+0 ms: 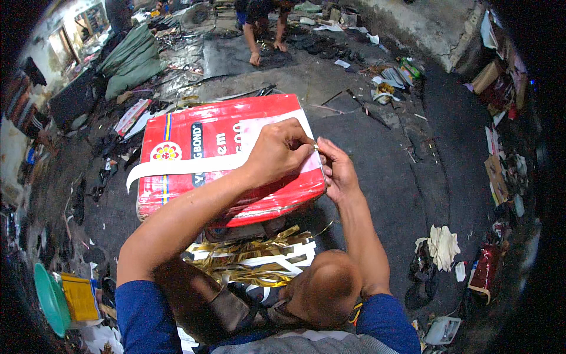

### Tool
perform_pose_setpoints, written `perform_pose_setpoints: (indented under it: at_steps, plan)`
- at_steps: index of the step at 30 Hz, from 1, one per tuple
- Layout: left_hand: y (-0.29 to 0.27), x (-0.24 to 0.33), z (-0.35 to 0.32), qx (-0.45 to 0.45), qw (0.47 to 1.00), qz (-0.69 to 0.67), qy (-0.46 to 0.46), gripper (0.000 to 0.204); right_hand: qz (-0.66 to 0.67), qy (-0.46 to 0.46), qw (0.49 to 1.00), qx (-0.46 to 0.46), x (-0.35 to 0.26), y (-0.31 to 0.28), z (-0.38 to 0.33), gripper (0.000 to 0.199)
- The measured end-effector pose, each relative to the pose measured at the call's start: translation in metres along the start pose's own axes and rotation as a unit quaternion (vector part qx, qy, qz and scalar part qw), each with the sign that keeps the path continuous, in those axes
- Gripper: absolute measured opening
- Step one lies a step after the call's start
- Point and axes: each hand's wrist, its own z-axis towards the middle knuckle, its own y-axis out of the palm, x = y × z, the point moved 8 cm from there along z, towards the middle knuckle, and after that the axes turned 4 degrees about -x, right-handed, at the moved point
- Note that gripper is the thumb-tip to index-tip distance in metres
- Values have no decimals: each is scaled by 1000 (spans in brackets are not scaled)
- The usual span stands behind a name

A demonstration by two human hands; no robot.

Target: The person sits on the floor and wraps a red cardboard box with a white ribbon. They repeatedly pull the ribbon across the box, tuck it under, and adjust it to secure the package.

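Note:
A red box-like container (224, 203) with a flower emblem lies before me as a work surface. Across its top runs a long white strip (194, 167), its left end curling over the edge and its other part passing under my left hand (278, 150). At the container's right edge, my left fingers are closed in a pinch. My right hand (339, 170) meets them there, thumb and fingers closed too. Between the fingertips shows a small gold-and-white bit, seemingly the strip's end; the fingers hide most of it.
Gold and white strips (259, 256) lie heaped between my legs and the container. A co-worker's hands (254, 58) press on a dark sheet at the far side. A cream cloth (442, 248) lies on the right, a green basin (52, 301) at the lower left. Scraps litter the floor.

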Motion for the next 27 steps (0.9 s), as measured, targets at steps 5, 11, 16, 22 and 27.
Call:
perform_pose_setpoints:
  at_steps: [5, 11, 16, 22, 27]
  plan:
    - [-2, -4, -1, -4, 1000, -1, 8, 9, -266, -58, 961, 44, -43, 18, 2, 35]
    - [-1, -2, -1, -1, 1000, -1, -4, 8, -703, -206, 655, 187, -88, 56, 23, 37]
    - [-1, -4, -2, 5, 1000, -6, -20, 9, -627, -219, 733, 150, -73, 28, 34, 29]
    - [1, -6, -1, -20, 999, 14, -38, 9, -514, -229, 812, 152, -34, -17, 44, 27]
    - [3, -6, -1, -20, 999, 25, -37, 9, -469, -240, 830, 181, -4, -47, 51, 24]
